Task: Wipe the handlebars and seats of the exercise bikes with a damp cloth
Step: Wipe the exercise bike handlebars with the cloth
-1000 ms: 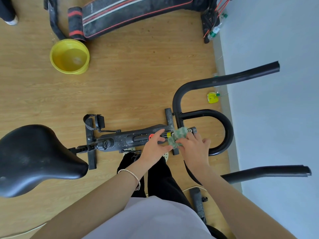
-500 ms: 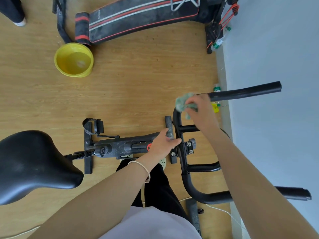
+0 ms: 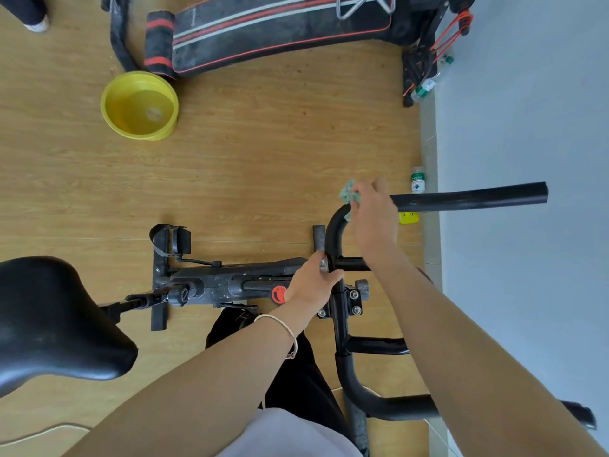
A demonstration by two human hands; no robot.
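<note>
Wood-effect flooring runs up to a pale wall, and the exercise bike's handlebar reaches toward it. At the bar's bend the right hand is closed on a crumpled green cloth, pressing it to the tube. The left hand curls loosely over the stem clamp, steadying. The seat sits unwiped behind. With so small a wad, I'd guess the cloth could slip off the curve, or the bike rock toward the yellow basin of water.

Crumpled green cloth on black handlebar bend, dusty black seat at left
</note>
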